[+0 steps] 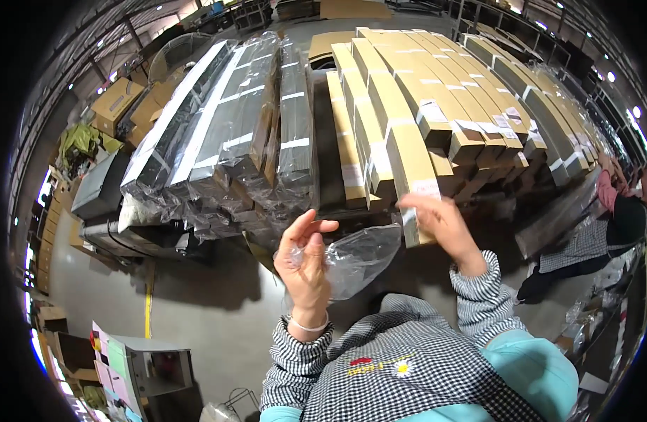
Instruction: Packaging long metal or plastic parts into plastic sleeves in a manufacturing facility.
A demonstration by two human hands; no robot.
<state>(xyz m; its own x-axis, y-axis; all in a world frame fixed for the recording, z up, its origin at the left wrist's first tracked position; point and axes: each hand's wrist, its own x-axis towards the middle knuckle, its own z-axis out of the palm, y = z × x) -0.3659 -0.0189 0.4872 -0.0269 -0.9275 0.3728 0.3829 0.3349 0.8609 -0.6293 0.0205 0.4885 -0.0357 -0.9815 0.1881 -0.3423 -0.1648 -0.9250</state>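
Note:
My left hand [303,271] is raised in front of the stacks, its lower fingers curled round a clear plastic bag [363,261]. Thumb and index finger stand apart above the grip. The bag spreads loosely to the right, toward a long, narrow cardboard box [404,158] whose near end juts out past its neighbours. Over that near end is my right hand [441,226], slightly blurred, with fingers stretched to the left; whether they touch the cardboard I cannot tell. White strips cross the box, and a white label sits near its end.
Plastic-wrapped dark bundles [228,133] lie stacked at left. More long cardboard boxes [471,116] fill the right side. Another person [605,225] bends at the far right beside plastic film. A grey cabinet [158,366] stands at lower left, near a yellow floor line [149,302].

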